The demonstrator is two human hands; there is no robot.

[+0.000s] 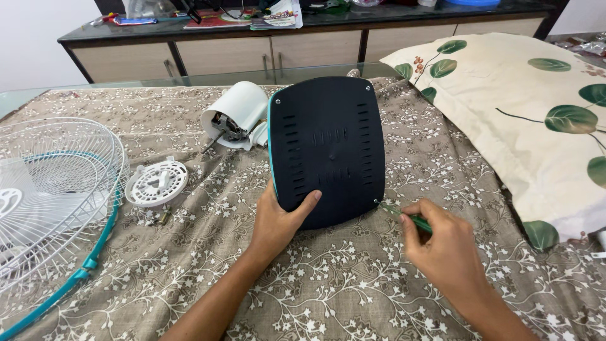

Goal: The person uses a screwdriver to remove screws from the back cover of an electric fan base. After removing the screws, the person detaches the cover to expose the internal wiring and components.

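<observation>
I saw left hand [276, 224] gripping near edge of dark fan base [328, 150] — thumb on top, fingers hidden under. Base lay flat on bench [353, 284], mid-cloth. Right hand [442, 243] pinched green screwdriver [404, 216] — tip at base's right corner. White motor [237, 115] behind, wire grille [53, 183] far left.
</observation>
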